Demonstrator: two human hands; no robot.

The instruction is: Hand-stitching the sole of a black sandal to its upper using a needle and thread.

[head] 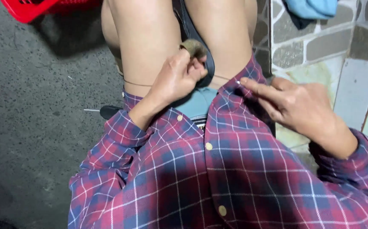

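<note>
Evidently the left hand (176, 78) pinches a brownish worn pad (193, 48) against a dark curved strap (201, 46), steadying it between the knees. Just right of it, the right hand (294, 106), loosely open and holding nothing, presses fingertips (245, 81) onto the plaid shirt (235, 169) edge, where a thin thread (137, 83) runs taut.

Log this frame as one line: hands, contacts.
left hand: pinching dark strap | right hand: fingertips on plaid shirt edge | thin thread across thigh

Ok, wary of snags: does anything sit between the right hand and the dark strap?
Nothing visible blocks it. Only a thin thread spans the gap from the right hand to the dark strap pinched by the left hand, above the plaid shirt.
</note>
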